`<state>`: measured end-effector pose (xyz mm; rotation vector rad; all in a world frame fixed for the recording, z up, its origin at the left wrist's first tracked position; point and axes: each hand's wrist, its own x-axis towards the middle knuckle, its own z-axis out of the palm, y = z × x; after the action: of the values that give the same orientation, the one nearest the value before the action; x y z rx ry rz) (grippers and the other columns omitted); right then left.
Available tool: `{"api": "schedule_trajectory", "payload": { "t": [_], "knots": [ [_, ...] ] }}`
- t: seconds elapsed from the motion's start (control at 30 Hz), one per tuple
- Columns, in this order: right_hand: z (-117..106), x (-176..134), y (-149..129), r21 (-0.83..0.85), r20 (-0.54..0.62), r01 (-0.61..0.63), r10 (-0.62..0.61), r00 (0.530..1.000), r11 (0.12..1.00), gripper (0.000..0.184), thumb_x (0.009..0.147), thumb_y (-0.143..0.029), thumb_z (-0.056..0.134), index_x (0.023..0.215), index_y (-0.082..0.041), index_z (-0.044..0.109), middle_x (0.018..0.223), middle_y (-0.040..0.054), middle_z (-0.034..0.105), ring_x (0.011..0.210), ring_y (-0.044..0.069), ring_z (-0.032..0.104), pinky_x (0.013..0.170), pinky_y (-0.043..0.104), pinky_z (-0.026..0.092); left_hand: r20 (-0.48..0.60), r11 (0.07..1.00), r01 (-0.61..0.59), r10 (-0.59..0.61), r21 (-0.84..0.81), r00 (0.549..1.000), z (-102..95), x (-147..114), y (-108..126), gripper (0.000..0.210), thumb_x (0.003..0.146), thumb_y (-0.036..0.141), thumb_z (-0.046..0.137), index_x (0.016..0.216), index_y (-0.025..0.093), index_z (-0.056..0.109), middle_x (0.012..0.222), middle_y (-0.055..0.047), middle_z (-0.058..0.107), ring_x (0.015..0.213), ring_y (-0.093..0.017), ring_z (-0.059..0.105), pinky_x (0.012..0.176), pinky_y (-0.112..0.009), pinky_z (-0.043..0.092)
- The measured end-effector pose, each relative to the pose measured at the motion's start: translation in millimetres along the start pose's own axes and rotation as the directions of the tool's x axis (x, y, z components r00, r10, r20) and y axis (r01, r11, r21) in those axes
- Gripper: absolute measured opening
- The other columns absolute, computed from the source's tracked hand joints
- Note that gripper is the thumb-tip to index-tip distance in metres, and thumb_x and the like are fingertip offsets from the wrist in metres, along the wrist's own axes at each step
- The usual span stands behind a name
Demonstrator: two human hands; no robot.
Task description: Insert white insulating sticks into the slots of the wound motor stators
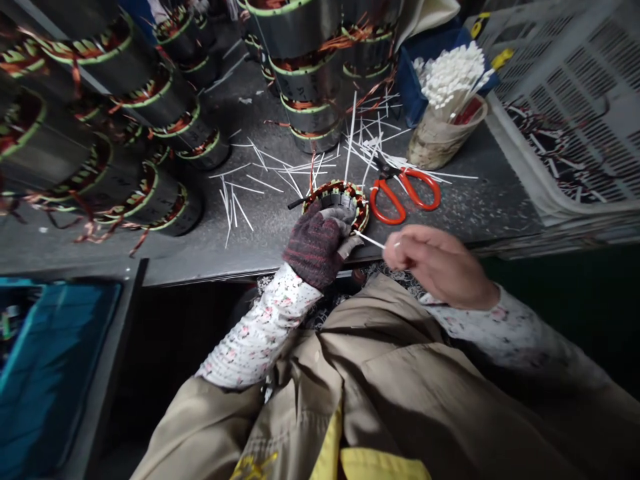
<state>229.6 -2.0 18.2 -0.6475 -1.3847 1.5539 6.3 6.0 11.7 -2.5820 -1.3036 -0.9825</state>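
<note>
A ring-shaped motor stator (364,208) with copper windings and a pale green rim lies at the bench's front edge. My left hand (314,247), in a dark knitted glove, is closed round its near left side, with fingers over the opening. From the near rim a white cable tie (370,240) stretches to my right hand (440,263). That bare hand is closed on the tie's end, a short way right of the stator. Another white tie (350,143) stands up from the far rim. Red-handled scissors (420,189) lie just beyond my right hand.
Stacked stators (310,80) rise behind, with more stacks (150,193) at left. Loose white strips (280,170) litter the bench (210,247). At right stand a cup (435,143) of cable ties, a blue bin (407,87) and a white plastic basket (520,180).
</note>
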Motion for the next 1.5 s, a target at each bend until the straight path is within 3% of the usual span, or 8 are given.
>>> {"api": "schedule_trajectory", "payload": {
  "t": [0.2,0.33,0.47,0.57,0.73,0.83,1.03,1.5],
  "knots": [
    [28,63,11,0.171,-0.196,0.078,-0.044,0.980,0.982,0.040,0.092,-0.051,0.065,0.076,-0.021,0.044,0.074,0.0001,0.053,0.073,0.012,0.060,0.070,0.028,0.056,0.040,0.992,-0.093,0.090,0.081,0.995,4.1,3,0,0.026,0.097,0.040,0.067,0.085,0.019,0.060,0.080,-0.004,0.070,0.083,-0.023,0.072,0.099,-0.050,0.061],
    [32,81,19,-0.194,-0.209,0.182,-0.222,0.952,0.964,0.046,0.095,-0.063,0.053,0.077,-0.021,0.048,0.084,0.0053,0.064,0.075,0.014,0.062,0.067,0.028,0.054,0.030,1.000,-0.030,0.030,0.007,0.999,-1.0,2,-5,0.026,0.097,0.040,0.066,0.083,0.020,0.059,0.085,-0.006,0.072,0.088,-0.024,0.072,0.094,-0.049,0.062],
    [-24,62,27,-0.807,-0.194,0.159,-0.510,0.838,0.569,0.033,0.088,-0.048,0.062,0.072,-0.021,0.051,0.096,0.0123,0.070,0.089,0.023,0.065,0.078,0.040,0.056,0.045,0.999,0.039,-0.039,-0.015,0.998,-7.4,-1,-6,0.036,0.090,0.040,0.077,0.112,0.015,0.063,0.128,-0.015,0.070,0.119,-0.027,0.069,0.100,-0.045,0.061],
    [-70,61,37,-0.974,-0.158,-0.134,-0.125,0.980,0.183,0.031,0.077,-0.026,0.067,0.105,-0.014,0.070,0.099,0.0144,0.072,0.085,0.026,0.065,0.074,0.040,0.053,0.148,0.988,-0.017,-0.006,0.154,0.989,-5.8,0,-2,0.056,0.087,0.044,0.080,0.129,0.011,0.062,0.132,-0.019,0.068,0.123,-0.033,0.066,0.113,-0.054,0.051],
    [-94,77,34,-0.975,-0.184,-0.155,0.188,0.965,-0.161,0.078,0.069,-0.011,0.063,0.147,-0.014,0.058,0.104,0.0164,0.075,0.074,0.025,0.066,0.062,0.032,0.041,0.262,0.941,-0.119,0.033,0.318,0.965,-3.5,2,-3,0.043,0.088,0.051,0.077,0.103,0.011,0.072,0.102,-0.016,0.075,0.101,-0.032,0.072,0.114,-0.056,0.049],
    [-89,71,24,-0.968,-0.200,-0.163,0.195,0.960,-0.191,0.071,0.076,-0.019,0.063,0.147,-0.019,0.059,0.098,0.0129,0.077,0.073,0.025,0.067,0.061,0.032,0.039,0.272,0.937,-0.163,0.076,0.309,0.959,-9.5,0,-10,0.045,0.086,0.051,0.079,0.104,0.011,0.073,0.099,-0.014,0.075,0.100,-0.031,0.072,0.112,-0.052,0.051],
    [-55,57,27,-0.998,0.019,0.020,-0.017,1.000,0.064,0.057,0.085,-0.047,0.065,0.133,-0.016,0.068,0.113,0.0152,0.075,0.101,0.030,0.069,0.082,0.038,0.052,0.308,0.953,-0.176,0.095,0.246,0.947,-19.1,-5,-18,0.043,0.088,0.051,0.077,0.111,0.015,0.072,0.104,-0.013,0.075,0.105,-0.030,0.070,0.117,-0.054,0.047],
    [-68,39,7,-0.944,0.272,0.290,0.130,0.954,-0.157,0.047,0.089,-0.030,0.054,0.131,-0.015,0.070,0.094,0.0117,0.074,0.088,0.025,0.066,0.072,0.033,0.041,0.152,0.966,-0.172,0.144,0.190,0.978,-14.1,-12,-23,0.038,0.093,0.048,0.073,0.114,0.016,0.069,0.127,-0.012,0.071,0.125,-0.028,0.066,0.121,-0.055,0.047]
  ]
}}
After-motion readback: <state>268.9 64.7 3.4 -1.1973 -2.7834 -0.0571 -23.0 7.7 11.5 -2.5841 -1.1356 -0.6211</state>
